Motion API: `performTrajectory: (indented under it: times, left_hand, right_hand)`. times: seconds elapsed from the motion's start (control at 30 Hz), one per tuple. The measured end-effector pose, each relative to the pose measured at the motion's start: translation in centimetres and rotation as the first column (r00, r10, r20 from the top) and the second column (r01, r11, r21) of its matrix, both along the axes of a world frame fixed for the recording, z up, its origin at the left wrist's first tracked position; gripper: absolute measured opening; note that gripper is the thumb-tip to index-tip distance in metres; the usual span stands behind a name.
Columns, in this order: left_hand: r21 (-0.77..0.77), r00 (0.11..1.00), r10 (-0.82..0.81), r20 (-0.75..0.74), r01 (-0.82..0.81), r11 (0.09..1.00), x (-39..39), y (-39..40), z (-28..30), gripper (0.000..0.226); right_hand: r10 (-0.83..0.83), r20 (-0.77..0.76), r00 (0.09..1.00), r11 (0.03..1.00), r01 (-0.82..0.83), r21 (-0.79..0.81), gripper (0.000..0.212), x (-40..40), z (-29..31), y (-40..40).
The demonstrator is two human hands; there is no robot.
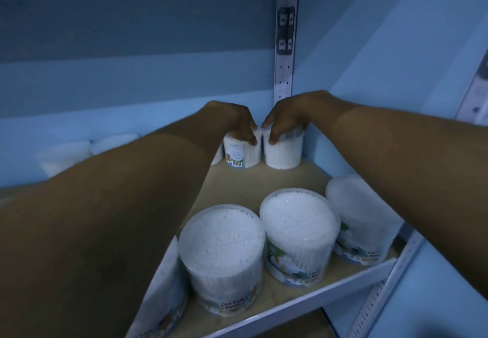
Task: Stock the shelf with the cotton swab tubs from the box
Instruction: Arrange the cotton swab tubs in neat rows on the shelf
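The left hand [232, 121] grasps one tub [241, 152] at the shelf [264, 179] back; the right hand [287, 118] grasps the neighbouring tub [284, 152]; they nearly touch.

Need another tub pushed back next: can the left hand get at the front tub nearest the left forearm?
Probably yes. The left hand is on a back tub now, but that front tub stands uncovered at the shelf edge, nothing over it.

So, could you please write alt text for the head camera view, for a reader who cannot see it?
Two bare arms reach to the back right corner of a shelf, the left hand and right hand each gripping the top of a cotton swab tub, the left tub and the right tub standing side by side. Three more tubs stand along the front edge, under dim blue light.
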State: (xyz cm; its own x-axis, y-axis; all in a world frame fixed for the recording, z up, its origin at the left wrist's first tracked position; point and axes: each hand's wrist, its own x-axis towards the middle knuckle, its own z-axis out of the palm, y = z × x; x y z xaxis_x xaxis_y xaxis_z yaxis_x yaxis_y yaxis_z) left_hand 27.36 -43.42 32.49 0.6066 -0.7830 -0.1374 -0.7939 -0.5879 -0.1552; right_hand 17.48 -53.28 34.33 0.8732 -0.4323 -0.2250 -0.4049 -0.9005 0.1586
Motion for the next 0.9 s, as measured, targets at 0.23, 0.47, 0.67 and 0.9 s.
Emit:
performTrajectory:
  times: [0.23,0.47,0.67,0.9]
  left_hand:
    - [-0.021,1.0,0.013,-0.027,-0.013,1.0,-1.8,1.5,-0.2,0.067]
    - [-0.023,0.999,-0.001,-0.051,0.0,1.0,-3.9,3.3,0.3,0.066]
    - [-0.033,0.996,-0.025,-0.08,0.023,0.999,-6.3,5.5,1.0,0.065]
    - [0.019,0.996,-0.036,-0.08,0.037,0.999,-6.8,6.3,1.9,0.074]
  right_hand:
    - [-0.003,0.037,0.999,1.0,0.001,0.031,0.066,-2.3,0.0,1.4]
    - [0.04,0.029,0.999,0.997,-0.042,0.071,0.066,-4.5,0.5,2.2]
    - [0.04,0.029,0.999,0.992,-0.044,0.122,0.065,-5.7,0.8,2.4]
    - [0.001,0.043,0.999,0.986,-0.008,0.166,0.083,-6.2,1.4,2.3]
